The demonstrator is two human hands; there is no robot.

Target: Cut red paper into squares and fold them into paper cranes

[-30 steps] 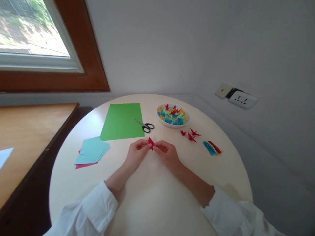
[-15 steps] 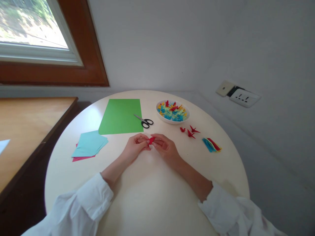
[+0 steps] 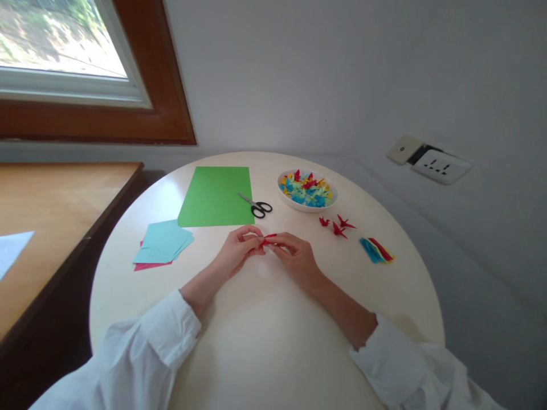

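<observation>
Folded red paper (image 3: 269, 236) has turned to lie flatter since half a second ago, now between both sets of fingertips. Left hand (image 3: 240, 248): pinching its near-left end. Right hand (image 3: 298, 254): fingers closed on the opposite end. Scissors (image 3: 256, 204) lie just beyond the left hand, partly over a green sheet (image 3: 216, 196); red paper cranes (image 3: 339, 230) rest right of the right hand.

Left fingers (image 3: 253, 244) and right fingers (image 3: 288, 238) pinching red paper (image 3: 269, 236), scissors (image 3: 255, 205) partly on green sheet (image 3: 217, 197)
</observation>
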